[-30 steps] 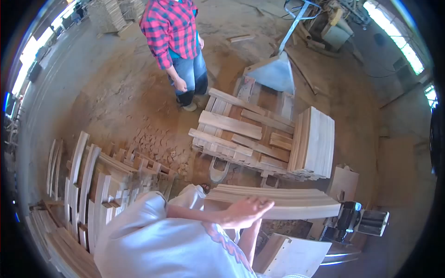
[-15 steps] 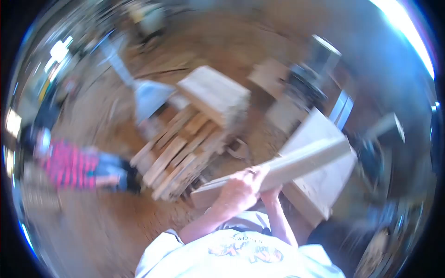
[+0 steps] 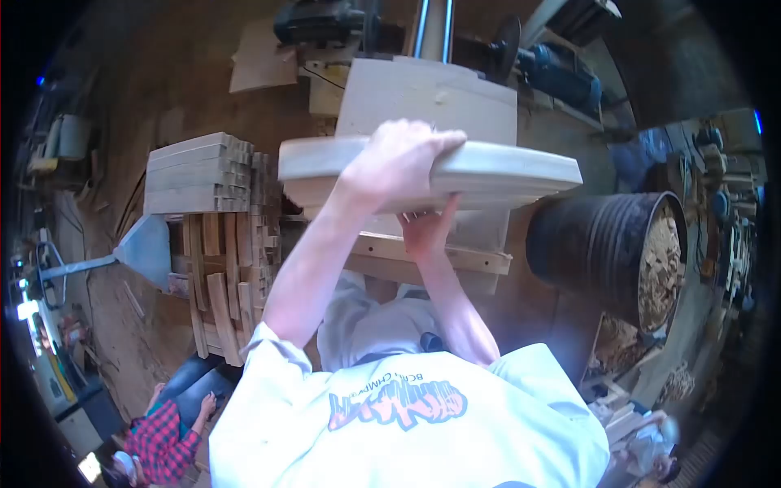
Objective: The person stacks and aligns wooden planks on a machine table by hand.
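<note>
Pale wooden planks (image 3: 512, 159), which look like more than one layer, are held crosswise before my chest. My left hand (image 3: 399, 159) grips them from above, its fingers closed over the top near the middle. From below, my right hand (image 3: 428, 232) holds the underside, with its thumb against the wood and part of its fingers hidden. Beyond and below the planks is a pale flat worktop (image 3: 431, 98) with two metal rails (image 3: 435, 28) behind it. A wooden crosspiece (image 3: 472, 259) runs along its near side.
Stacked wood blocks (image 3: 195, 172) and upright slats (image 3: 215, 244) stand at left beside a grey metal funnel (image 3: 146, 248). A dark barrel (image 3: 582, 244) of wood scraps lies right. Motors (image 3: 561, 75) and a disc (image 3: 508, 41) sit behind. Two people (image 3: 167, 439) are at the lower corners.
My view has turned right, so the wood stack now lies further left and the worktop is ahead. The planks went from slanted to nearly level, still in both hands.
</note>
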A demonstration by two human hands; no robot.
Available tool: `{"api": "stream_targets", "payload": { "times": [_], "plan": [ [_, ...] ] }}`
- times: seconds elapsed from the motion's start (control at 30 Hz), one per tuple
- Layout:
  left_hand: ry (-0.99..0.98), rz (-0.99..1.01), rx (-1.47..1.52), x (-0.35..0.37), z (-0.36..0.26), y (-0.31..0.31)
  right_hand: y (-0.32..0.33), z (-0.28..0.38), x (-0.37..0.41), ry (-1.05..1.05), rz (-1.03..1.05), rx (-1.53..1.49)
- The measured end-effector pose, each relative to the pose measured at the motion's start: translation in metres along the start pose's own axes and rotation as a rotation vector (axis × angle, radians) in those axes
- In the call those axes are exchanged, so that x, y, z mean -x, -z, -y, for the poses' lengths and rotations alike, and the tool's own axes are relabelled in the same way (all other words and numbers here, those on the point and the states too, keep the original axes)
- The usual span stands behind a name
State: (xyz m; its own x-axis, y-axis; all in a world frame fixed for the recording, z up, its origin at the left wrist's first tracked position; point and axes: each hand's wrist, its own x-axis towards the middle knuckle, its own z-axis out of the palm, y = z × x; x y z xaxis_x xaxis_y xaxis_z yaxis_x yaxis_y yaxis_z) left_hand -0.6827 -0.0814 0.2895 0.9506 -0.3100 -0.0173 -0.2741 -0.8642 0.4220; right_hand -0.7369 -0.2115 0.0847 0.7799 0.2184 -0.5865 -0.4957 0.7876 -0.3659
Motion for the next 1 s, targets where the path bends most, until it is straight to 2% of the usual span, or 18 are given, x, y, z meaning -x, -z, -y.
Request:
{"api": "stream_targets", "payload": {
  "times": [0.1,0.17,0.2,0.23,0.3,0.37,0.43,0.5,0.53,0.57,0.6,0.63,0.7,0.77,0.83,0.87,0.9,1.0],
  "plan": [
    [-0.041,0.174,0.127,-0.054,0.04,-0.01,0.002,-0.01,0.001,0.057,-0.057,0.067],
    [0.021,0.381,0.225,-0.091,0.069,-0.022,-0.01,0.005,0.012,0.053,0.075,0.207],
    [0.059,0.454,0.291,-0.106,0.086,-0.035,-0.004,0.009,0.016,-0.015,-0.025,0.238],
    [0.063,0.44,0.307,-0.117,0.099,-0.05,-0.004,0.011,0.01,-0.017,-0.025,0.259],
    [0.056,0.271,-0.123,-0.127,0.107,-0.092,0.011,0.006,0.018,-0.045,0.003,0.333],
    [0.1,0.35,-0.133,-0.138,0.107,-0.131,0.026,0.013,0.014,-0.09,-0.019,0.473],
    [0.188,0.284,-0.312,-0.133,0.112,-0.153,0.027,0.028,0.007,-0.37,0.116,0.607],
    [0.183,0.312,-0.273,-0.113,0.118,-0.167,0.014,0.065,0.018,-0.475,0.099,0.791],
    [0.109,0.087,-0.198,-0.098,0.126,-0.179,0.002,0.085,0.032,-0.408,0.056,1.055],
    [0.03,-0.14,-0.126,-0.083,0.132,-0.183,0.005,0.101,0.038,-0.219,0.053,1.283],
    [0.036,-0.274,-0.055,-0.057,0.13,-0.165,0.02,0.119,0.04,0.255,-0.018,1.59],
    [0.036,-0.405,0.017,-0.021,0.129,-0.144,0.032,0.138,0.04,0.353,-0.184,1.495],
    [0.307,-0.527,-0.011,0.057,0.15,-0.142,0.066,0.177,0.029,0.933,-0.475,2.1],
    [0.683,-0.468,0.146,0.13,0.187,-0.184,0.117,0.197,-0.004,0.605,-0.527,1.897],
    [0.991,-0.368,0.96,0.153,0.182,-0.188,0.11,0.19,-0.007,0.464,-0.455,1.843],
    [0.739,-0.406,0.586,0.164,0.192,-0.2,0.103,0.187,-0.005,0.36,-0.394,1.778],
    [0.855,-0.275,0.61,0.159,0.181,-0.18,0.095,0.181,0.003,0.377,-0.412,1.831],
    [0.881,-0.362,0.782,0.177,0.197,-0.197,0.122,0.189,0.01,0.369,-0.356,1.73]
  ]
}}
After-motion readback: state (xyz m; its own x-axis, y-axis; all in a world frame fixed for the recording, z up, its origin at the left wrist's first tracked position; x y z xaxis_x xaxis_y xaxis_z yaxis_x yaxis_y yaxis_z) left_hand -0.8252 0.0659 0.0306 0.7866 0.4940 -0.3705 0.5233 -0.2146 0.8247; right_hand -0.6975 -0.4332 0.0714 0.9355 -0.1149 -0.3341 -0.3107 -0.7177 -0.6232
